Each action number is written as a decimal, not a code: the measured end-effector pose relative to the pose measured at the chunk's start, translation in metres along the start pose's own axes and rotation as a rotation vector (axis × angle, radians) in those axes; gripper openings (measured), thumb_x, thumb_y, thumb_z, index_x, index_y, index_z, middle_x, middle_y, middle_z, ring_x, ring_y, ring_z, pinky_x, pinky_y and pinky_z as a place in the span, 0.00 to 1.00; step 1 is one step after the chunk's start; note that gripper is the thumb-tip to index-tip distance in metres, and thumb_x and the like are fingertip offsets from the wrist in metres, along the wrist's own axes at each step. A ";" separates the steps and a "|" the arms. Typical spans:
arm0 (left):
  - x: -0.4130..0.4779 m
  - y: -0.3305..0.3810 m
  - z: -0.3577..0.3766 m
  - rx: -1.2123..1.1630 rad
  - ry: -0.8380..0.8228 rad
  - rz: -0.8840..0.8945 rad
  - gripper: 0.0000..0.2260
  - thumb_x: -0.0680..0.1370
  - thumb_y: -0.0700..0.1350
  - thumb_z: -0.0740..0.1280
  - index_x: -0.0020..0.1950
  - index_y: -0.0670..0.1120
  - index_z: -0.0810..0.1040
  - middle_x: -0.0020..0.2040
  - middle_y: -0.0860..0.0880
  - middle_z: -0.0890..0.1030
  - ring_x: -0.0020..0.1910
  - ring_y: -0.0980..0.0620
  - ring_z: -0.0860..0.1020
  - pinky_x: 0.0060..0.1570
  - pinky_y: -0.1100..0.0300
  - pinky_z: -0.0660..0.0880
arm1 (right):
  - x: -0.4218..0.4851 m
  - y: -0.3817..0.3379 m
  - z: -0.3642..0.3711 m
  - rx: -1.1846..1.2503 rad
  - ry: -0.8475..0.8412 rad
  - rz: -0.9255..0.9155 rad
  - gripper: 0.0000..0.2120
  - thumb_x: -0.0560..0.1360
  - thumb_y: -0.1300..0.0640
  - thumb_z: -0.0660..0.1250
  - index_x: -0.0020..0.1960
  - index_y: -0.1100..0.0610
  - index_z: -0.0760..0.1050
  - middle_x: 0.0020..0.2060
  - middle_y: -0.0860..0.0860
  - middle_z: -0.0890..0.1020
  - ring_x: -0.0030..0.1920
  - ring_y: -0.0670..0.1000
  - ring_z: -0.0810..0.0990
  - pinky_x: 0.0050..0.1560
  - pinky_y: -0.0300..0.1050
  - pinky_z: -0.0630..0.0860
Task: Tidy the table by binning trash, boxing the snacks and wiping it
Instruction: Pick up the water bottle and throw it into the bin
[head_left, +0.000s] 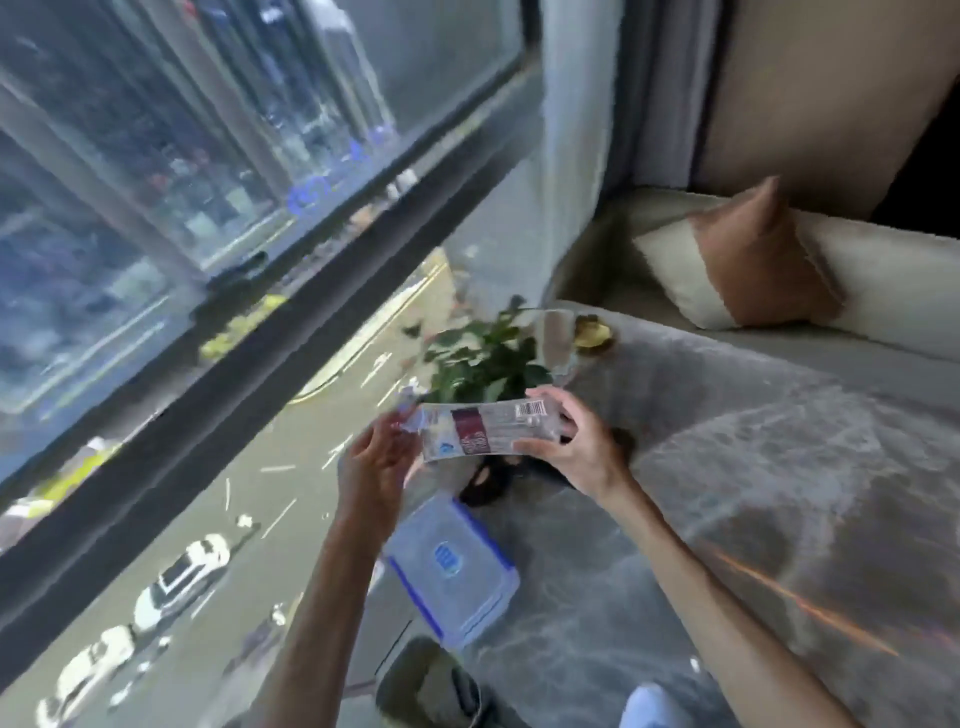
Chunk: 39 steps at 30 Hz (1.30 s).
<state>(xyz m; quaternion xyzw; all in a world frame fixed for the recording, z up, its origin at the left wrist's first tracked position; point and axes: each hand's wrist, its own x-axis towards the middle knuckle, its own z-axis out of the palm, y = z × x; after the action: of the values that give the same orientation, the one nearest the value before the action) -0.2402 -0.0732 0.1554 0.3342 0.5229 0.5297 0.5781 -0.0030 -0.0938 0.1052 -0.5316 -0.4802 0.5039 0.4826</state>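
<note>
A clear plastic water bottle (483, 427) with a dark red label and a white barcode patch is held level in the air above the marbled grey worktop (753, 467), in front of a leafy potted plant (483, 358) and above a clear lidded storage box (449, 566) with blue clips. The picture is smeared by motion, so the label print cannot be read, and the neck end of the bottle is blurred. The base end is gripped by the right hand (571, 441) with fingers curled round it, while the left hand (376, 457) is closed at the neck end, where its exact hold cannot be made out.
</note>
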 end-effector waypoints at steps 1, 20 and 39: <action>-0.009 0.016 -0.032 0.004 0.043 0.051 0.07 0.73 0.48 0.71 0.46 0.45 0.82 0.42 0.49 0.84 0.42 0.53 0.81 0.47 0.63 0.80 | -0.001 -0.012 0.035 0.009 -0.032 -0.010 0.27 0.64 0.59 0.79 0.60 0.52 0.75 0.53 0.48 0.81 0.52 0.38 0.81 0.51 0.32 0.77; -0.136 -0.114 -0.420 -0.193 0.618 -0.436 0.10 0.80 0.41 0.63 0.57 0.36 0.74 0.37 0.47 0.75 0.39 0.52 0.75 0.49 0.57 0.80 | -0.061 0.114 0.413 -0.178 -0.577 0.724 0.28 0.74 0.58 0.70 0.72 0.57 0.65 0.68 0.56 0.71 0.60 0.55 0.79 0.48 0.45 0.82; 0.053 -0.605 -0.512 0.613 0.230 -0.745 0.14 0.78 0.48 0.62 0.61 0.46 0.79 0.61 0.42 0.73 0.58 0.48 0.75 0.62 0.62 0.67 | -0.078 0.628 0.395 -0.621 -0.555 1.216 0.35 0.63 0.38 0.69 0.60 0.61 0.70 0.50 0.56 0.77 0.43 0.53 0.76 0.41 0.48 0.74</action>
<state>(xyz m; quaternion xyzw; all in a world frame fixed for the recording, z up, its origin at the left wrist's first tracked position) -0.5781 -0.2385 -0.5442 0.2188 0.7990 0.1422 0.5418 -0.3848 -0.2062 -0.5257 -0.6691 -0.3258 0.6392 -0.1941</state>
